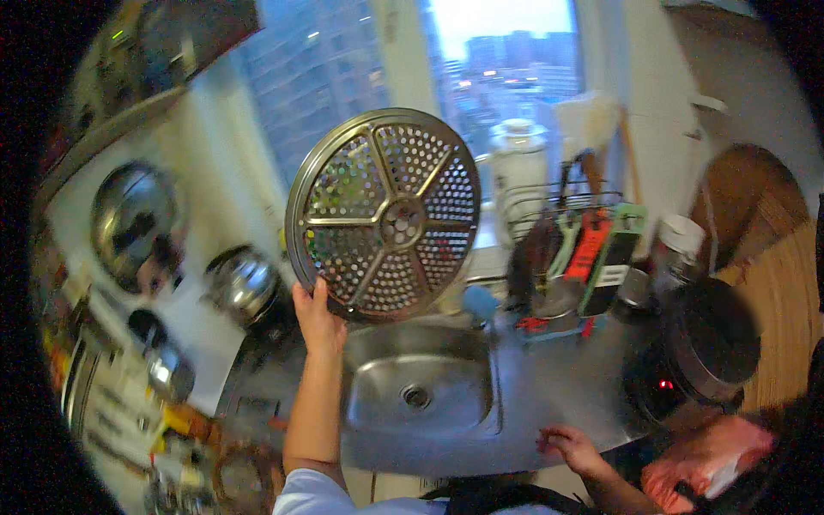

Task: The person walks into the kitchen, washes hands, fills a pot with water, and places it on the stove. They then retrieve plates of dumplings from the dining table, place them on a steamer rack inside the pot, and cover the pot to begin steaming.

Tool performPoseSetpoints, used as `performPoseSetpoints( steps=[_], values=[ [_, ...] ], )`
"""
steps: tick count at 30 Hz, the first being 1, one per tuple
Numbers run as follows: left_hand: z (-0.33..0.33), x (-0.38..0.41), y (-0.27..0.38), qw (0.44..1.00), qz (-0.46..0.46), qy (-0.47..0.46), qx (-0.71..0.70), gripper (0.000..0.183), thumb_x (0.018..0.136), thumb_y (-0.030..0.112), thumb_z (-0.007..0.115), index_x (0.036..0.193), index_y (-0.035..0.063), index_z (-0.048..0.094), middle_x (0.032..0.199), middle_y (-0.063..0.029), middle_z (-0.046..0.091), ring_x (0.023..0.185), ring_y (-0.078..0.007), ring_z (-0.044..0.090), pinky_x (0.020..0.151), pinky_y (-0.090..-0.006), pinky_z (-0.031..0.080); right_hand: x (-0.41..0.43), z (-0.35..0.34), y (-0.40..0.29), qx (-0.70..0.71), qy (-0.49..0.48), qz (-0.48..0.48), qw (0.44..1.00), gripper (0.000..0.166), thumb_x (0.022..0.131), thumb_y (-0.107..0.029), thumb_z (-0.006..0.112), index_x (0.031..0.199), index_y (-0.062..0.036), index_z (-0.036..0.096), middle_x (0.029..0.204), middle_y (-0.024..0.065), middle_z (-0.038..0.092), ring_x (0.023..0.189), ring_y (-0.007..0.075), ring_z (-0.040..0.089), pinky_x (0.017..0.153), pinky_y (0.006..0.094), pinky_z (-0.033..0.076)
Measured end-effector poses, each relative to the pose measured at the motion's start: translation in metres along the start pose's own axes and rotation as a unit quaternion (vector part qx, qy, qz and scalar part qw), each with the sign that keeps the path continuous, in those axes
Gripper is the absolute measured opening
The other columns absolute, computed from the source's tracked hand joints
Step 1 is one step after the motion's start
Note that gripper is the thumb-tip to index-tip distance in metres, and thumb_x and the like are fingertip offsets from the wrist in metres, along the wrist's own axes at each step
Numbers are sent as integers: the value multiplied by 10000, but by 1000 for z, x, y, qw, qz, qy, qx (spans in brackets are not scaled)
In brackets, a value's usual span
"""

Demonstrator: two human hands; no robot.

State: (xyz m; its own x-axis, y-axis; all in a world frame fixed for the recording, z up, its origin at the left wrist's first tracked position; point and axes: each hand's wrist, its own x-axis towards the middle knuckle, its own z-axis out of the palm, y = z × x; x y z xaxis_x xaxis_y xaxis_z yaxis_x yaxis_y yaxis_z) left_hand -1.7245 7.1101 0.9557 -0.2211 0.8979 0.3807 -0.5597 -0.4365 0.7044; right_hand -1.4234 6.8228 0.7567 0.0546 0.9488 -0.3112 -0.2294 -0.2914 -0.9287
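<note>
My left hand grips the lower left rim of a round metal steamer tray, thumb on the side facing me. Perforated with many small holes, the tray has raised ribs running out from a central ring. It is held up on edge above the back of a stainless steel sink, and parts of the window and wall behind are hidden by it. By the front edge of the steel countertop is my right hand. Its fingers are loosely apart, and no object shows in them.
On the right, a wire rack holds knives and utensils, with a white bottle behind it. A black pot stands further right, near a pink plastic bag. Metal lids and a shiny bowl are on the left.
</note>
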Motion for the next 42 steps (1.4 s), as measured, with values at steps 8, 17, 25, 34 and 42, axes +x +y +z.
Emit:
performPoseSetpoints(
  steps=[8,17,25,34,42],
  values=[
    [-91,-250,124,973,5,230,18,232,762,71,474,970,94,373,903,-57,485,784,-188,501,643,-359,455,29,182,-121,-343,-207,-534,745,382,660,-173,578,1008,-49,480,1137,160,364,1075,345,318,897,422,254],
    [-121,-453,256,919,129,368,68,314,740,109,540,997,103,361,945,-65,504,869,-186,499,754,-348,425,-113,384,-28,-275,-327,-541,724,436,576,-258,656,918,-30,509,1206,172,259,1116,400,196,905,462,198],
    [-160,-678,398,860,212,439,148,473,696,113,602,1085,64,337,1064,-80,451,956,-190,458,813,-325,376,-348,522,52,-169,-562,-553,591,356,508,-273,703,660,-20,504,1180,204,270,1078,402,238,880,469,223],
    [-176,-924,544,673,288,641,233,282,717,314,570,839,114,414,946,-69,488,871,-257,506,730,-402,421,-618,685,133,-155,-776,-488,369,412,547,-425,647,612,-30,549,1177,99,283,1058,329,267,792,465,317],
    [-216,-1017,614,598,397,671,185,212,786,261,490,880,74,453,961,-106,476,872,-245,505,723,-331,436,-827,855,224,-225,-834,-468,185,504,549,-547,581,668,-57,584,1237,90,245,1079,355,251,802,511,305]
  ],
)
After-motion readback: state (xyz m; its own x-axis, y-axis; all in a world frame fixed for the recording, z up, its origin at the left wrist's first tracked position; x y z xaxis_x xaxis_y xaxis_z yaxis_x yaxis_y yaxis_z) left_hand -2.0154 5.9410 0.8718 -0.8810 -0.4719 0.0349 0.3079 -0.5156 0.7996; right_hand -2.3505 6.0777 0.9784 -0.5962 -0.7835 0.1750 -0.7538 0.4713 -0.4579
